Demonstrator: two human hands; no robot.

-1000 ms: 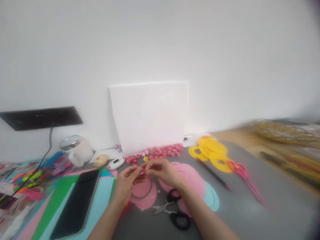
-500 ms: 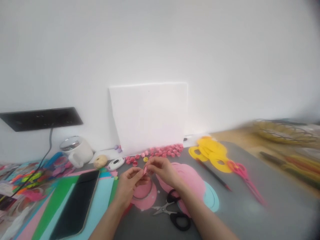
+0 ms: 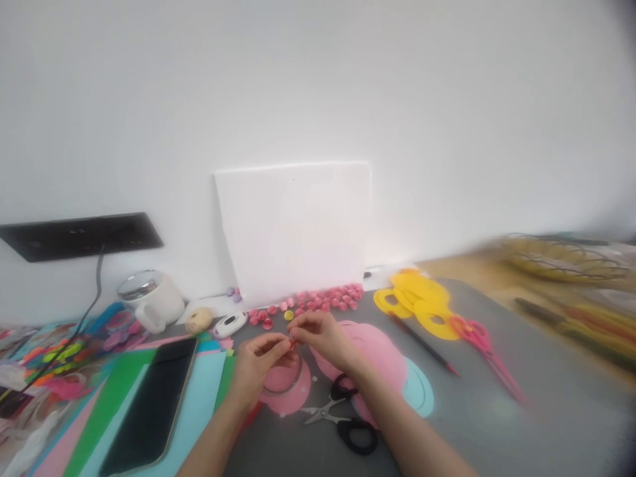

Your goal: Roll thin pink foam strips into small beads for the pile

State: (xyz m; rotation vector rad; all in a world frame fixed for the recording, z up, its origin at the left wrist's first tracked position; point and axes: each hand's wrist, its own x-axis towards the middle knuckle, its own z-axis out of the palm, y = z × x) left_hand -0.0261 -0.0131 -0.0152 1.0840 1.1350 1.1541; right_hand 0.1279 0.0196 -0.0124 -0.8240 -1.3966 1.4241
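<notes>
Both hands meet over the grey mat [image 3: 298, 450]. Between the fingertips of my left hand [image 3: 258, 364] and my right hand [image 3: 325, 338] is a small strip of pink paper [image 3: 291, 342], mostly covered by the fingers. Each hand is closed in a pinch on it. Below them lies a round pink paper piece [image 3: 285, 397] with a dark ring-shaped line on it. Larger pink paper shapes [image 3: 382, 351] spread under my right wrist. Black-handled scissors [image 3: 325, 414] rest with blades apart beside my right forearm. Behind the fingers sit many small rolled pink paper pieces [image 3: 342, 295] and a yellow one [image 3: 289, 316].
A white board [image 3: 298, 232] leans on the wall. To the left are a phone [image 3: 152, 404] on coloured paper, a mug [image 3: 154, 301] and a white oval device [image 3: 230, 324]. Rightward lie yellow paper cutouts [image 3: 422, 295], a pencil [image 3: 422, 344] and pink scissors [image 3: 489, 351].
The fingertips have drawn closer together, and less of the pink paper shows between them. Both hands stay in nearly the same place; the view shifts very slightly.
</notes>
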